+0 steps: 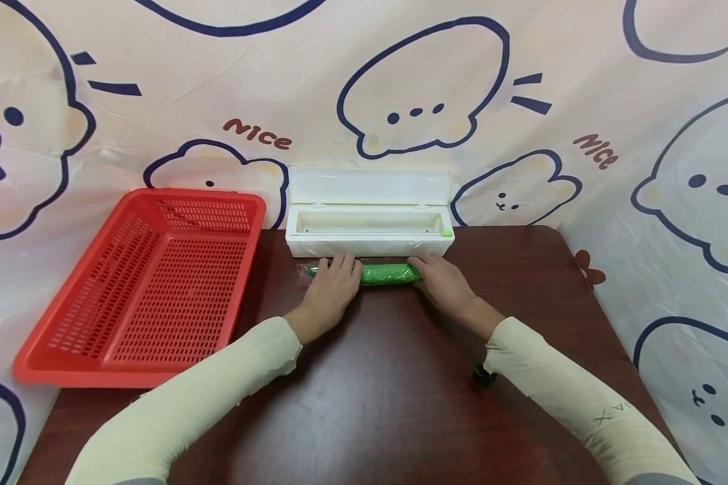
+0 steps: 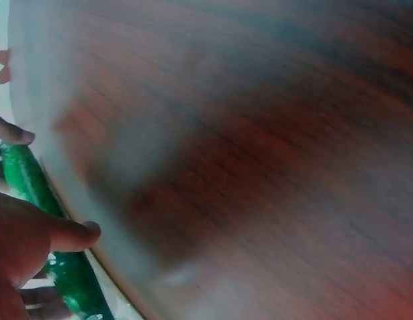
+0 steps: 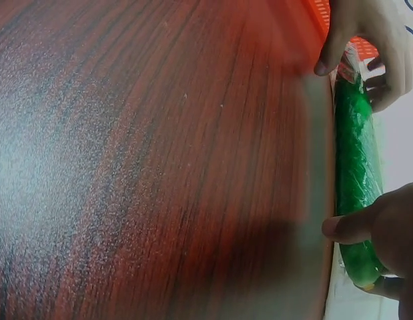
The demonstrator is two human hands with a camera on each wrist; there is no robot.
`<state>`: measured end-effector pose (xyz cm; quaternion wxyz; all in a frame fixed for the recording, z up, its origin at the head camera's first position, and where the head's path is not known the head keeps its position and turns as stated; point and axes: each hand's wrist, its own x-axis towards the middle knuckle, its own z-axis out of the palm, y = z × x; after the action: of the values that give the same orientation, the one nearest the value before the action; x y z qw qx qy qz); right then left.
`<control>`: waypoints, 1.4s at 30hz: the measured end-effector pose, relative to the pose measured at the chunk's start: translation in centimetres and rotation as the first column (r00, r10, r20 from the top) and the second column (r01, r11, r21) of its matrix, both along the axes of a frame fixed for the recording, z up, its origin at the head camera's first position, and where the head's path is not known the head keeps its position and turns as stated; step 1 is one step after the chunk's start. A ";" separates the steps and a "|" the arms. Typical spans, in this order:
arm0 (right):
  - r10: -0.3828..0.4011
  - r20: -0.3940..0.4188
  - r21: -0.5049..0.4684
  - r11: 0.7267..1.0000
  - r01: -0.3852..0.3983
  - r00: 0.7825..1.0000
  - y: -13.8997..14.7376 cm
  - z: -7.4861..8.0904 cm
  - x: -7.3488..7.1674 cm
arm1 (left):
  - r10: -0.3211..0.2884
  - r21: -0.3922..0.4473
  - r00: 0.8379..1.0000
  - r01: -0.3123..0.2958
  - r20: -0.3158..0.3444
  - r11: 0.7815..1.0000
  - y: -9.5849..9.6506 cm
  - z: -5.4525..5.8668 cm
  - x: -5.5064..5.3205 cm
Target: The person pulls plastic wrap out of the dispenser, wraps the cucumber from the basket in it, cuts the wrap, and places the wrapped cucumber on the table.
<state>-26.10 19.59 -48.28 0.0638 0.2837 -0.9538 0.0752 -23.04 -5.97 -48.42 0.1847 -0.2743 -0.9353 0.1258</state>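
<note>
Closed in at the back and both sides by pale cartoon-print sheeting [image 1: 582, 40], patterned with navy-outlined animals [image 1: 427, 87] and brownish-red "Nice" lettering [image 1: 257, 135]. Furnished with a dark reddish-brown wood-grain table [image 1: 364, 417], rounded at its far right corner [image 1: 546, 236], reflecting soft whitish light [image 3: 33, 167].

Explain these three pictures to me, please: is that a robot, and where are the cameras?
There is no robot here: these are a person's bare left hand and right hand. The wide picture comes from a camera worn on the head, the two closer ones from cameras on the wrists. On the dark brown table stand a red plastic basket and, at the back, a long white box with its lid raised, probably a cling-film dispenser. Both hands grip a film-wrapped cucumber, towards opposite ends.
</note>
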 end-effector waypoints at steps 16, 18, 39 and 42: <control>0.008 -0.036 -0.006 1.000 -0.008 0.999 0.3 -0.3 0.2 | -0.073 0.113 0.993 0.062 0.093 0.992 -0.1 -0.1 -1.2; 0.015 -0.057 0.008 1.000 -0.015 0.998 0.4 -0.4 0.2 | -0.078 0.126 0.991 0.064 0.107 0.990 -0.1 0.0 -1.3; 0.125 -0.257 0.108 0.989 -0.101 0.958 -0.3 -1.5 0.1 | -0.067 0.141 0.972 0.035 0.226 0.989 -0.1 0.3 -1.4; 0.132 -0.285 0.126 0.987 -0.100 0.949 -0.4 -1.5 -0.3 | -0.067 0.125 0.972 0.039 0.223 0.991 -0.1 0.4 -1.6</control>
<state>-26.38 19.14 -49.77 0.1840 0.3504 -0.9182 -0.0165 -24.63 -6.10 -48.04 0.0960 -0.3000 -0.9485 0.0321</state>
